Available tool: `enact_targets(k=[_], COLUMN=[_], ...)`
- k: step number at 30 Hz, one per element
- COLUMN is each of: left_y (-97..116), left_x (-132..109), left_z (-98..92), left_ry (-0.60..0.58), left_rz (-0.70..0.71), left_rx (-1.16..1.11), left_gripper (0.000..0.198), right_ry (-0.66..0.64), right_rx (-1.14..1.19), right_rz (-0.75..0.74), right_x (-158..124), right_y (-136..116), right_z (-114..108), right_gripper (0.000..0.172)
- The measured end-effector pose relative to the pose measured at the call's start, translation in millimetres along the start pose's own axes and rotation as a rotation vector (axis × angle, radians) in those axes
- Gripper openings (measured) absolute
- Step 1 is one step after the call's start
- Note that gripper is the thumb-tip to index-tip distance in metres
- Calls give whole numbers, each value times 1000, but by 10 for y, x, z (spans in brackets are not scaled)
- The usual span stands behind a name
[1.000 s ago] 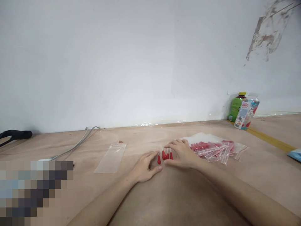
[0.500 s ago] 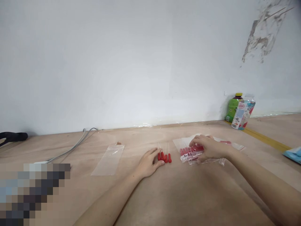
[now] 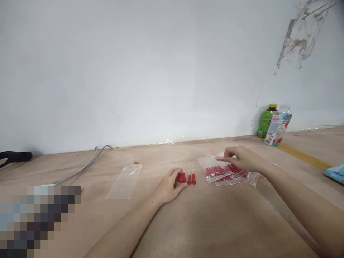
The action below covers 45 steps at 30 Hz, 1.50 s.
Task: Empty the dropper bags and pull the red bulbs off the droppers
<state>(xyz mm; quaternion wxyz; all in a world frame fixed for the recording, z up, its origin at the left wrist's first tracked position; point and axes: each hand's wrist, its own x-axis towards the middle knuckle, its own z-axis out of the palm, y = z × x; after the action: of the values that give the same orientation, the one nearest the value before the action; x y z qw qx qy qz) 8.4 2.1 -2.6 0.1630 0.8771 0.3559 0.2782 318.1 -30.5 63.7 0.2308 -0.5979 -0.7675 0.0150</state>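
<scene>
My left hand [image 3: 169,186] rests on the table with thumb and fingers curved around the bulb ends of a few red-bulbed droppers [image 3: 182,177]. Just right of its thumb lie two more droppers [image 3: 191,179], side by side, their clear stems pointing to the wall. My right hand [image 3: 239,158] is above several clear zip bags [image 3: 224,179] full of droppers. Its thumb and fingers pinch a pinkish-red piece that looks like a dropper [image 3: 222,158]; its far end is hidden by the hand.
A flat clear zip bag [image 3: 125,182] lies left of my left hand. Grey cables [image 3: 90,163] and a black object [image 3: 18,156] are further left. Two bottles, one green [image 3: 265,123] and one clear with a label [image 3: 278,127], stand by the wall. A blue packet [image 3: 334,175] lies far right.
My right hand has lifted off the front of the bags and moved back and slightly right, now pinching a pinkish-red piece. The loose droppers at my left hand lie straighter and more separated.
</scene>
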Motion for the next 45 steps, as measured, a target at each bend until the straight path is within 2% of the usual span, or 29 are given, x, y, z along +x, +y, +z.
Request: enact_targets(k=[5, 6, 8, 12, 15, 19, 23, 26, 28, 30, 33, 35, 38, 41, 43, 45], left_y=[-35, -36, -32, -14, -31, -165, -367, -401, -311, -145, 130, 249, 289, 244, 219, 211], left_x=[-63, -67, -66, -59, -74, -143, -283, -386, -429, -454, -480, -497, -517, -522, -520, -516], left_z=[41, 53, 73, 74, 50, 4, -115, -240, -300, -322, -291, -253, -210, -196, -194, -192], left_ry=[19, 10, -14, -24, 35, 141, 422, 578, 570, 487, 252, 98, -61, -106, -97, -85], left_rz=[-24, -27, -33, -64, -57, -89, -236, -249, -183, -77, 74, 123, 136, 111, 105, 103], left_rx=[-9, -9, -1, 8, -71, -315, -480, -339, -188, -76, -27, -29, -13, 15, 22, 23], left_gripper=[46, 45, 41, 44, 54, 55, 47, 32, 24, 19, 22, 31, 42, 43, 42, 41], right_ry=[536, 601, 644, 456, 382, 247, 64, -71, -168, -250, -290, -278, -144, 2, 40, 70], right_rx=[157, 230, 492, 1242, 1358, 1583, 1703, 1657, 1539, 1427, 1356, 1307, 1098, 760, 574, 462], right_rz=[295, 336, 412, 534, 540, 553, 483, 466, 460, 446, 448, 419, 158, -164, -280, -334], right_x=[76, 94, 128, 153, 117, 20, -99, -189, -238, -270, -284, -283, -297, -344, -379, -402], right_y=[-21, -31, -89, -385, -650, -897, -1075, -1189, -1241, -1268, -1268, -1247, -1198, -1154, -1135, -1122], right_z=[102, 136, 217, 418, 579, 775, 931, 1005, 1032, 1048, 1077, 1104, 1126, 1088, 1044, 1016], right_gripper=[12, 12, 12, 11, 12, 20, 32, 36, 35, 31, 27, 26, 16, 14, 15, 14])
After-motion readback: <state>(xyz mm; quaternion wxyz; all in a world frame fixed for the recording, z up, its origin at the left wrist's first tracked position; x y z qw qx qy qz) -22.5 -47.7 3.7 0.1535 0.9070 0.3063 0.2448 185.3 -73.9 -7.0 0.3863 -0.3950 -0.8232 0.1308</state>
